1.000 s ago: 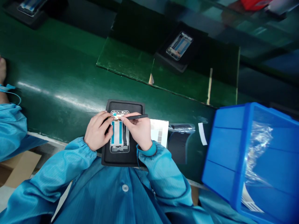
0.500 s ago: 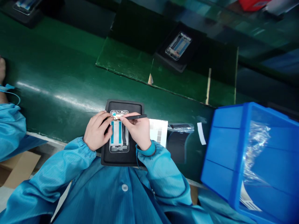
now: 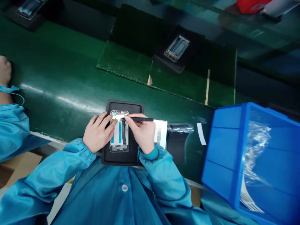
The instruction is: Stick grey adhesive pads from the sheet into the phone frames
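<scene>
An opened phone [image 3: 120,132], its inside showing blue strips and a black ribbon, lies in a black tray [image 3: 134,153]. My left hand [image 3: 97,134] has its fingers spread, the fingertips resting on the phone's upper left part. Between the thumb and fingers of my right hand [image 3: 144,134] are black tweezers [image 3: 144,119]. Their tip points left at the phone's upper part, near the left fingertips. Whatever the tip touches is too small to make out.
Right of the tray lie a printed white sheet [image 3: 160,132], a dark film piece [image 3: 176,145] and a white strip [image 3: 201,133]. A blue bin [image 3: 222,147] holding clear plastic stands further right. Another phone [image 3: 177,48] sits beyond. A co-worker's hand [image 3: 4,70] is at left.
My right hand and the tweezers have shifted slightly to the right across the phone. My left index finger reaches a little further over the phone, and its fingers are spread more.
</scene>
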